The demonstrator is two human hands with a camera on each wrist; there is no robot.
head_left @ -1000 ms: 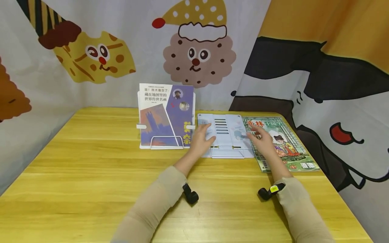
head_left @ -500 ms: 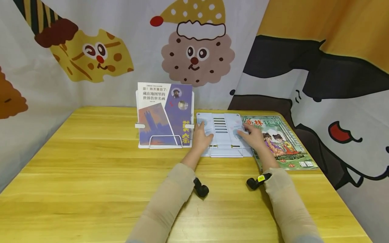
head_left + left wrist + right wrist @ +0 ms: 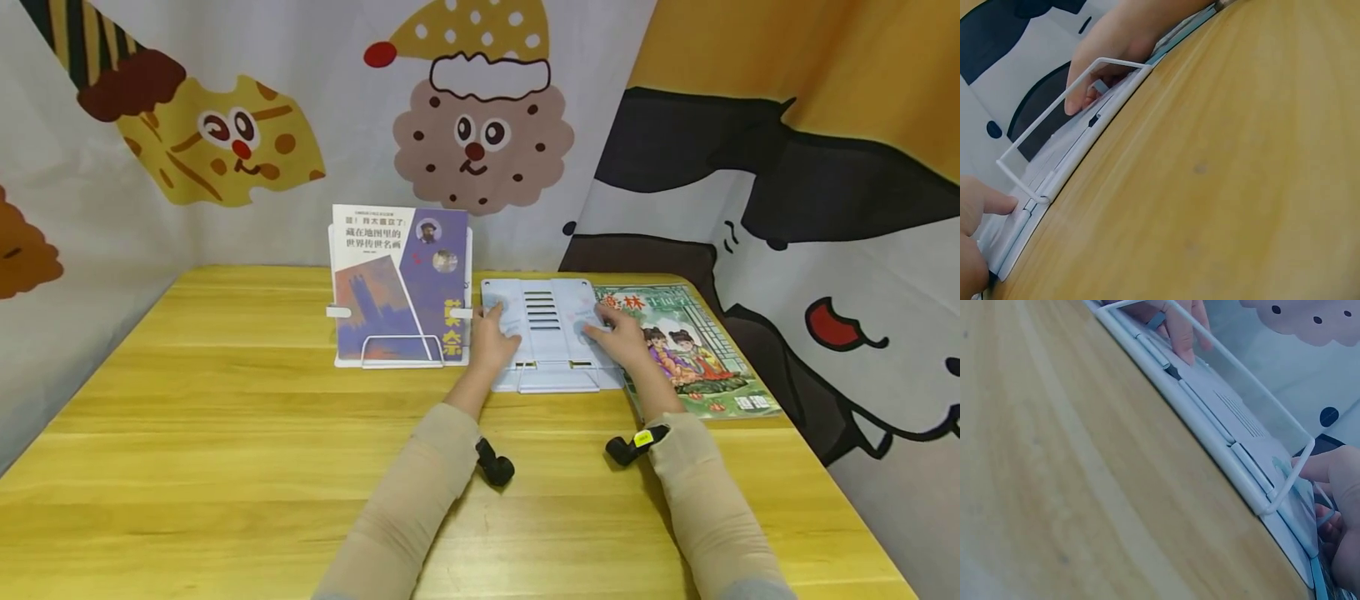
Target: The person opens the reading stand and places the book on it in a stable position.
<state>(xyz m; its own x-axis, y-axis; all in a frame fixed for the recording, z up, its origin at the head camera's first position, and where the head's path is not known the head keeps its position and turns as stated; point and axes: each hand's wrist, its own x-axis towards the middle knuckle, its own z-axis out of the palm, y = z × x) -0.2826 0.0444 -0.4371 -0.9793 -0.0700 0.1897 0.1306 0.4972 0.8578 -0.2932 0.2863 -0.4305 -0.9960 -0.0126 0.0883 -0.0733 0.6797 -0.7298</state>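
On the table (image 3: pixel 225 467), between the propped book (image 3: pixel 375 292) and the magazine (image 3: pixel 712 379), the white bookstand (image 3: pixel 540 346) is pinched at its side edges by the left hand (image 3: pixel 491 343) and right hand (image 3: pixel 624 337); matched pressure is best applied, so nothing is twisted.

Head cam evenly lit — wrist cams softer, R bluish.

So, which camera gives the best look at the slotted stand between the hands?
The head view: it shows the white stand from the front, nearly whole, slots included. Both wrist views show it at a steep slant.
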